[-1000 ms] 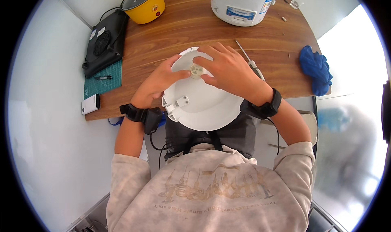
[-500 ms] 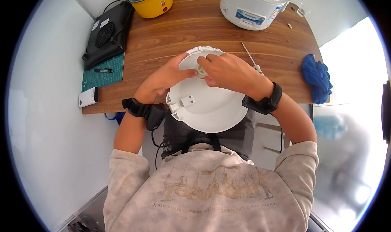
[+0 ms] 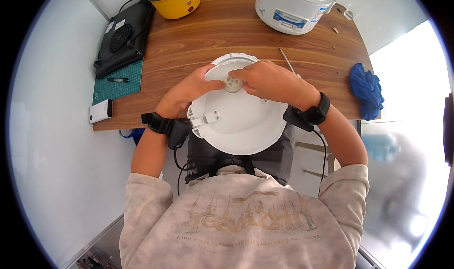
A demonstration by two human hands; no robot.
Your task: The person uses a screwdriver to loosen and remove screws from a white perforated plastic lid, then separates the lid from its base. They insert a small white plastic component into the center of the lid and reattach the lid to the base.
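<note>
A round white plastic lid point(image 3: 241, 127) is tilted between my hands, its lower edge over my lap and its far edge above the table. My left hand point(image 3: 191, 87) grips its left rim, fingers behind, with the thumb reaching inward. Near the far rim sits a small round translucent fitting point(image 3: 232, 83) with openings in its face. My left thumb touches its left side. My right hand point(image 3: 269, 81) is curled at the right of the fitting, a fingertip on top of it and the thumb by its edge. Some of the right fingers are hidden under the hand.
A screwdriver point(image 3: 286, 60) lies beyond my right hand, its handle mostly covered. Farther off stand a white rice cooker body point(image 3: 267, 18) and a yellow pot point(image 3: 175, 6). A black cooktop point(image 3: 125, 37) and green mat point(image 3: 125, 87) are left, a blue cloth point(image 3: 366, 91) right.
My right hand has shifted slightly right and its fingers have loosened around the fitting, so more of its face shows. The lid has turned a little, its hinge side moving left.
</note>
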